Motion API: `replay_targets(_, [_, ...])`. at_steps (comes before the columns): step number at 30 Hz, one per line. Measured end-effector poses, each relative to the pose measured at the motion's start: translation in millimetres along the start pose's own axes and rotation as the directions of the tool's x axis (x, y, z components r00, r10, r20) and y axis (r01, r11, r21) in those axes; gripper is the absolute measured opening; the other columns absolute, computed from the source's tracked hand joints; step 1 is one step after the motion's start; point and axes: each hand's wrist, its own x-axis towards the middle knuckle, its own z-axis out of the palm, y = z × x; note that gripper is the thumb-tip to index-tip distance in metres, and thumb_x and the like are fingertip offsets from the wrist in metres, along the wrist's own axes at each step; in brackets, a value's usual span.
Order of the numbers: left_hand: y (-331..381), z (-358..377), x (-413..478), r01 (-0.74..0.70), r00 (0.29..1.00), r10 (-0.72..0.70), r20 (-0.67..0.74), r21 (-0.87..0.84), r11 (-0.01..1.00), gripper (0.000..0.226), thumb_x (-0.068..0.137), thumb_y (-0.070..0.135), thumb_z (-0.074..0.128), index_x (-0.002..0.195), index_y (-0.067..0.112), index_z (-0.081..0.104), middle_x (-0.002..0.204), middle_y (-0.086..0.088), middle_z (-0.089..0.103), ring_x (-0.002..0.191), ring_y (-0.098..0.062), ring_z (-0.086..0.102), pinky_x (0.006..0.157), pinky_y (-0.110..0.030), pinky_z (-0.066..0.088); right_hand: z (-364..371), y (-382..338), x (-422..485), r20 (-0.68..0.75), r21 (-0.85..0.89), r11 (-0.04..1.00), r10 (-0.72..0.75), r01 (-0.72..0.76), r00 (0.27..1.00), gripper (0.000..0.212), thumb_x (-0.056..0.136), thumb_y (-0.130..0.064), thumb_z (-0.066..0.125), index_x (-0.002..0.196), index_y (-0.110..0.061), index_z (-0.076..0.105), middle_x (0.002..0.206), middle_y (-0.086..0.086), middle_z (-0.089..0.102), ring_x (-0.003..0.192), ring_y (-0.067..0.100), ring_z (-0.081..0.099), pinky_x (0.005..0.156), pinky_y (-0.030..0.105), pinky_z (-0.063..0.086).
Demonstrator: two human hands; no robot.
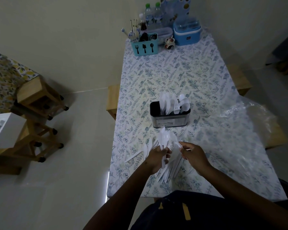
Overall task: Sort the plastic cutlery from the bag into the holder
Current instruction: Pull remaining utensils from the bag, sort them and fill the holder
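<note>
Left hand (158,157) grips fanned bundle of white plastic cutlery (165,141); right hand (192,155) pinches one piece, likely separating it by type. Dark oblong metal holder (170,120) just beyond, part-filled.

Bare tabletop (173,75) lies open between the holder (170,119) at its middle and the teal caddy (144,48) at the far-left corner; the bag (249,120) crowds the right edge.
</note>
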Motion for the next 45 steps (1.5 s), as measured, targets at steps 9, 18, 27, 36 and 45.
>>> replay_targets(9, [0,24,2,0.013,0.980,0.028,-0.197,0.204,0.979,0.021,0.094,0.033,0.059,0.096,0.013,0.067,0.078,-0.002,0.050,0.060,-0.012,0.040,0.049,-0.022,0.031,0,-5,-4,-0.085,-0.167,0.979,-0.132,0.116,0.988,0.014,0.080,-0.019,0.076,0.074,-0.017,0.063,0.067,-0.001,0.066,0.060,0.014,0.064,0.065,0.035,0.055])
replay_targets(18, [-1,28,8,0.014,0.964,0.012,-0.266,0.097,0.995,0.043,0.090,0.048,0.062,0.100,0.006,0.066,0.072,-0.001,0.049,0.052,-0.009,0.038,0.046,-0.021,0.029,6,-12,-9,-0.054,-0.301,0.922,-0.271,0.243,0.961,0.011,0.087,-0.018,0.069,0.077,-0.022,0.065,0.071,-0.009,0.066,0.065,0.006,0.064,0.064,0.024,0.051])
replay_targets(27, [3,23,10,0.054,0.982,-0.060,-0.177,-0.042,0.998,0.017,0.089,0.034,0.067,0.093,0.019,0.059,0.071,0.005,0.047,0.053,-0.007,0.036,0.043,-0.017,0.026,7,-8,-9,-0.051,-0.361,0.908,-0.246,0.212,0.968,0.022,0.085,-0.016,0.069,0.073,-0.020,0.052,0.072,0.001,0.063,0.066,0.016,0.063,0.062,0.028,0.050])
replay_targets(36, [7,16,16,0.045,0.980,-0.065,-0.187,-0.108,0.993,0.014,0.092,0.030,0.065,0.088,0.018,0.058,0.068,0.006,0.051,0.053,-0.007,0.037,0.046,-0.019,0.026,6,-9,-12,-0.038,-0.325,0.943,-0.089,0.072,0.995,0.017,0.084,-0.017,0.069,0.074,-0.016,0.056,0.074,-0.005,0.060,0.070,0.003,0.054,0.059,0.014,0.037])
replay_targets(45, [4,14,17,-0.014,0.988,0.006,-0.154,-0.050,0.999,0.023,0.089,0.037,0.068,0.087,0.014,0.071,0.065,-0.001,0.048,0.056,-0.012,0.042,0.050,-0.025,0.032,9,-9,-14,-0.052,-0.176,0.984,0.014,-0.023,0.999,0.013,0.081,-0.018,0.073,0.073,-0.012,0.065,0.067,0.003,0.066,0.060,0.016,0.060,0.063,0.034,0.054])
